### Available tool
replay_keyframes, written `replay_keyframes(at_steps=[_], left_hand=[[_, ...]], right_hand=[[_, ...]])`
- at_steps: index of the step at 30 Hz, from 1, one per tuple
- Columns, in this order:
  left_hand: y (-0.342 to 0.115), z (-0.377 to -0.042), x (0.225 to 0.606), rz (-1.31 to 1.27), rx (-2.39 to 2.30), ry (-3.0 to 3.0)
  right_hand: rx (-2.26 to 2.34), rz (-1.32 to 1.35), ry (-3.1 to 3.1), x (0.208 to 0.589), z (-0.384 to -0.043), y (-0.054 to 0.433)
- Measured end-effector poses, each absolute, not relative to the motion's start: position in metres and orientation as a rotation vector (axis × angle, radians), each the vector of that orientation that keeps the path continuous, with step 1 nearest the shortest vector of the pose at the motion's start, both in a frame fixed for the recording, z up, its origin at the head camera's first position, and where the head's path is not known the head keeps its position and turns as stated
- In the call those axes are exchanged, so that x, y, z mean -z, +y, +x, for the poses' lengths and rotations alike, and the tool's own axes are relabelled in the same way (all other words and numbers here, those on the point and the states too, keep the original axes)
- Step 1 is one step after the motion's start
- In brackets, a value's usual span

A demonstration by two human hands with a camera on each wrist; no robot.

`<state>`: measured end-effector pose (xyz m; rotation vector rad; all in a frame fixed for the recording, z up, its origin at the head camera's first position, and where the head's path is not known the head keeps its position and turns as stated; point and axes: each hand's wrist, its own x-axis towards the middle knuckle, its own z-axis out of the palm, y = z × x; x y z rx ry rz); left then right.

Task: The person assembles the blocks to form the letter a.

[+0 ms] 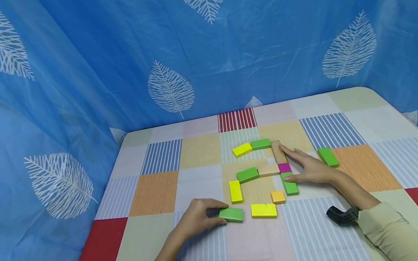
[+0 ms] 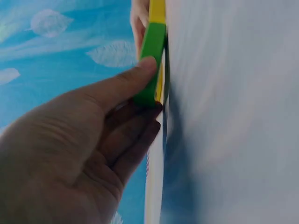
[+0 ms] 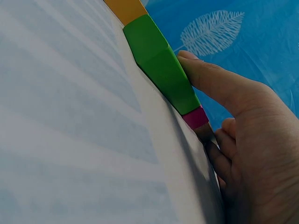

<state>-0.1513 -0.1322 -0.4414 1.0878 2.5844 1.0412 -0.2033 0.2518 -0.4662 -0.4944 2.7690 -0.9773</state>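
Observation:
My left hand [image 1: 199,216] pinches one end of a green block [image 1: 231,215] between thumb and fingertips, low over the patchwork cloth. In the left wrist view the thumb lies on that green block [image 2: 152,63], with the fingertips beneath. On the right side, my right hand [image 1: 311,169] rests with its fingers spread. Its thumb touches a green block [image 1: 290,186], and its index finger reaches a plain wooden block [image 1: 278,153]. A small magenta block [image 1: 284,167] sits between those two. The right wrist view shows the thumb along the green block [image 3: 163,65].
A yellow block [image 1: 263,211] and an orange block [image 1: 278,196] lie between the hands. Behind are a yellow block [image 1: 235,192], green block [image 1: 247,175], wooden block [image 1: 268,170], green block [image 1: 261,144] and yellow block [image 1: 242,150]. Another green block [image 1: 328,157] lies apart, far right.

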Motion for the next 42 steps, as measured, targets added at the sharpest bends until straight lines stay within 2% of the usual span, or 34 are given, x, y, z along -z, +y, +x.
replay_keyframes(at_steps=[11, 31, 42], left_hand=[[-0.113, -0.14, 0.453, 1.113, -1.163, 2.666], [-0.067, -0.135, 0.452, 1.395, -0.826, 2.828], [-0.076, -0.157, 0.428, 1.472, -1.14, 2.807]], right_hand=[[0.965, -0.486, 2.773, 0.466, -0.204, 0.254], [0.981, -0.482, 2.766, 0.468, -0.204, 0.254], [0.976, -0.491, 2.771, 0.47, -0.203, 0.253]])
